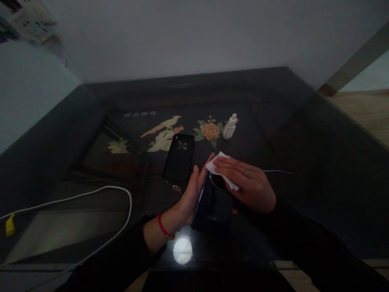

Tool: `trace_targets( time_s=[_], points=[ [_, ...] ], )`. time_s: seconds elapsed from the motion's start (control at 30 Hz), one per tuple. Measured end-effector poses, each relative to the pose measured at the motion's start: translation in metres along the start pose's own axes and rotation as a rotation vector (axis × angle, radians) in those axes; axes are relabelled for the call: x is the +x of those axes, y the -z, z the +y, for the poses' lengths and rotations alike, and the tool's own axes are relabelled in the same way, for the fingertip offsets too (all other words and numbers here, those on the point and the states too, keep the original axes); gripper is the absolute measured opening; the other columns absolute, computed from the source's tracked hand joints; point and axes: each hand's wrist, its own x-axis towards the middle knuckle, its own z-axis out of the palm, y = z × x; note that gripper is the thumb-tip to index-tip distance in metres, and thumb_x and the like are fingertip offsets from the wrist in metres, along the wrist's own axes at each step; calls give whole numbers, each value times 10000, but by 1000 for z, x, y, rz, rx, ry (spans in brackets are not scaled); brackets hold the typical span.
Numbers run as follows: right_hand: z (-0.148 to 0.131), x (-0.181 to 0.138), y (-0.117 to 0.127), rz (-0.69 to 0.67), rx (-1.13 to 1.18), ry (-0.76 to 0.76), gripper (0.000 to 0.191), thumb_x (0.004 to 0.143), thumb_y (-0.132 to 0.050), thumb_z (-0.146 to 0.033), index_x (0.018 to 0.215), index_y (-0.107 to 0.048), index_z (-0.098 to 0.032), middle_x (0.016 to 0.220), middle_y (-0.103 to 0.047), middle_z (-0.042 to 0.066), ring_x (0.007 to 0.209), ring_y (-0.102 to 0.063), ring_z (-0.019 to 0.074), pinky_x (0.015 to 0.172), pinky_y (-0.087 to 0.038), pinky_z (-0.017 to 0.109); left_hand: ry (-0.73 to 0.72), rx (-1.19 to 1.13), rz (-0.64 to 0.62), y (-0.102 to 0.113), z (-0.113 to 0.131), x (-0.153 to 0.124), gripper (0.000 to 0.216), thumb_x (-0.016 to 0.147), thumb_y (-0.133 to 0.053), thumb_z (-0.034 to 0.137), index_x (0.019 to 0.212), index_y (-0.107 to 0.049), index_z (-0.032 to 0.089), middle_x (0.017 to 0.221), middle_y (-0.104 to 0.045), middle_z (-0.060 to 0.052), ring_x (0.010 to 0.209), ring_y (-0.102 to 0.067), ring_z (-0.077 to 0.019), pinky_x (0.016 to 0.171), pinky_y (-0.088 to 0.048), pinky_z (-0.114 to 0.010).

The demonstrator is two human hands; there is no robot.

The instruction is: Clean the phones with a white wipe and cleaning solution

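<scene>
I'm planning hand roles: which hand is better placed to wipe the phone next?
Right hand, I'd judge: its fingers hold the white cloth against the phone, while the left hand supports it.

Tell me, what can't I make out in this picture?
All in the head view:
Most fingers of the left hand: hidden behind the phone.
The phone's screen: turned away from view.
Part of its round camera area: under the white cloth and right hand.
Any writing on the bottle: too small, dim.
White cable, left end: cut off by the edge.
</scene>
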Motion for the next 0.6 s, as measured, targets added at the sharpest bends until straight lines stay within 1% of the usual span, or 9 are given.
trace_targets(
  time_s=[0.1, 0.17, 0.23, 0.33, 0.43, 0.5, 0.6],
  points=[
    [3, -3, 4, 49, 2, -97, 375, 882, -501, -57, 1232, -597, -152, 1209, -670, 131, 1200, -589, 229, 1022, -514, 447, -25, 19, -30, -1, 4, -1, 528, 944, -243, 565, 1463, -241, 465, 1543, -349, 2, 1222, -538, -317, 1005, -403, -601],
    [3, -5, 5, 73, -13, -112, 359, 878, -511, -62, 1213, -611, -145, 1200, -673, 135, 1191, -596, 238, 1011, -524, 450, -39, 22, -24, -2, 7, -2, 538, 934, -214, 591, 1462, -209, 489, 1537, -358, -9, 1179, -565, -341, 957, -415, -642],
    [3, -6, 6, 86, -40, -106, 338, 871, -525, -60, 1187, -626, -124, 1187, -678, 149, 1186, -600, 246, 1005, -530, 446, -52, 11, 2, -3, 9, -1, 541, 930, -198, 602, 1462, -191, 502, 1527, -375, -19, 1173, -570, -345, 949, -410, -656],
    [1, -6, 7, 100, -94, -69, 336, 857, -532, -41, 1168, -635, -115, 1160, -690, 153, 1160, -618, 245, 992, -541, 433, -96, -11, 67, -2, 12, 1, 538, 938, -225, 591, 1463, -234, 474, 1526, -378, -8, 1249, -520, -312, 1022, -383, -589],
    [-3, -7, 6, 93, -112, 1, 346, 860, -541, -67, 1192, -622, -121, 1149, -697, 147, 1141, -630, 239, 974, -552, 422, -176, -11, 151, 2, 13, 3, 556, 944, -281, 567, 1474, -281, 399, 1519, -392, -5, 1311, -463, -280, 1080, -359, -492],
    [-8, -9, 4, 79, -95, 55, 331, 862, -556, -101, 1187, -621, -111, 1134, -703, 151, 1137, -632, 244, 968, -555, 419, -208, -6, 185, 5, 13, 5, 560, 946, -304, 552, 1475, -298, 367, 1515, -400, -6, 1330, -443, -265, 1098, -344, -454],
    [-14, -9, 0, 34, -9, 133, 304, 861, -550, -106, 1154, -631, -92, 1123, -706, 157, 1152, -621, 252, 964, -556, 424, -216, -2, 196, 7, 12, 7, 558, 937, -345, 550, 1460, -340, 356, 1516, -399, 1, 1338, -433, -250, 1106, -332, -424]
  ],
)
